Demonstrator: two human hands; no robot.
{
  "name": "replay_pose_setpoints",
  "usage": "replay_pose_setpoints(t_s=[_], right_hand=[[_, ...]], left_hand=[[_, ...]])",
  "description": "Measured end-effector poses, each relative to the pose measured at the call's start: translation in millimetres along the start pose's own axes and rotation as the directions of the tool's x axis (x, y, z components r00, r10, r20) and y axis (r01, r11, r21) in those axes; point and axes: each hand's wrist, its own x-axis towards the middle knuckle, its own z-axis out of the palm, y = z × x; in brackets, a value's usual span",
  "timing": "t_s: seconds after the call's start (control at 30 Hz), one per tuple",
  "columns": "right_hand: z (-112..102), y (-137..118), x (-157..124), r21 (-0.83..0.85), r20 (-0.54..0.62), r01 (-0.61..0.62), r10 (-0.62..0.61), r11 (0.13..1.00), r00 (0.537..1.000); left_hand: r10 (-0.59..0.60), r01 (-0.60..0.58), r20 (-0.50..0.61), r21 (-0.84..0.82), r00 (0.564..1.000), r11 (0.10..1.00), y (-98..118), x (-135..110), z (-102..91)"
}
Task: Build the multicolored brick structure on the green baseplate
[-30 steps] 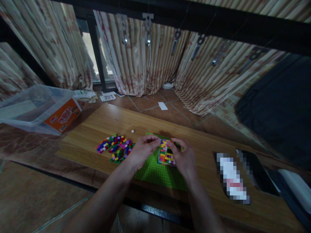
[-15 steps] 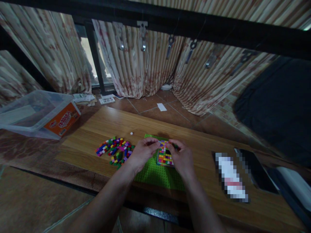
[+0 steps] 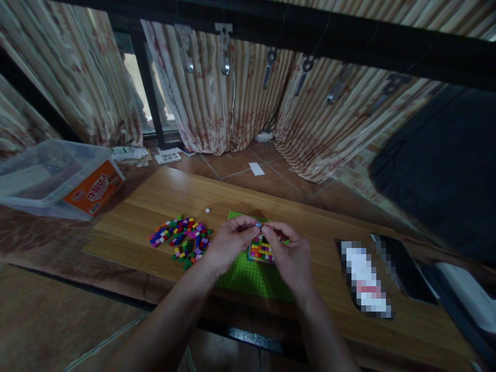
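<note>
Dozens of hard plastic cubes (image 3: 180, 239) lie loose on the wood-grained tabletop (image 3: 170, 191), left of the grip. The left hand's (image 3: 228, 244) fingertips look clamped on a tiny blue brick (image 3: 258, 225); just below and nearer the wearer, a knobbly multicoloured block (image 3: 261, 252) sits on the studded green board (image 3: 250, 281), its long axis uncertain. The right hand (image 3: 289, 251), overlapping the block, seems to pinch the brick's other side.

Clear plastic bin (image 3: 50, 205) with orange label (image 3: 95, 189) is standing left of desk (image 3: 155, 194). Striped curtains (image 3: 232, 108) are hanging behind, window (image 3: 152, 95) showing between them. Metal hooks (image 3: 225, 64) are dangling before curtains, below dark bar (image 3: 349, 41). Papers (image 3: 129, 153) are lying near curtain foot; white slip (image 3: 256, 169) is lying on tiled floor (image 3: 234, 166). Dark flat device (image 3: 408, 271) and pixelated item (image 3: 364, 279) are resting on desk's right end.
</note>
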Motion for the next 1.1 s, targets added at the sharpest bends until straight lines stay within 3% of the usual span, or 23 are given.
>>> replay_pose_setpoints(t_s=[0.23,0.57,0.67,0.83,0.93,1.1], right_hand=[[-3.3,-3.1,0.7,0.049,0.049,-0.066,0.064,0.997,0.997],[-11.3,0.7,2.1,0.352,0.177,-0.236,0.183,0.906,0.967],[-16.2,0.1,3.8,0.375,0.148,-0.248,0.207,0.893,0.967],[-26.4,4.3,7.4,0.144,-0.002,-0.155,0.156,0.977,0.988],[-27.2,11.7,7.8,-0.033,0.054,-0.05,0.052,0.998,0.997],[-20.2,20.1,7.5,-0.286,0.097,0.118,-0.094,0.951,0.991]], left_hand=[[0.022,-0.021,0.061,-0.012,0.998,1.0,-0.8,-0.2,1.2],[0.008,0.001,0.146,-0.062,0.989,0.998,-1.0,-2.2,0.5],[0.003,0.009,0.157,-0.071,0.988,0.997,0.8,-2.5,-1.5],[-0.008,0.007,-0.029,-0.035,1.0,0.999,5.7,-1.3,-4.1],[-0.006,0.007,-0.118,0.009,0.993,1.0,7.0,0.4,-6.1],[-0.001,0.006,-0.121,0.039,0.993,0.999,6.9,1.0,-7.5]])
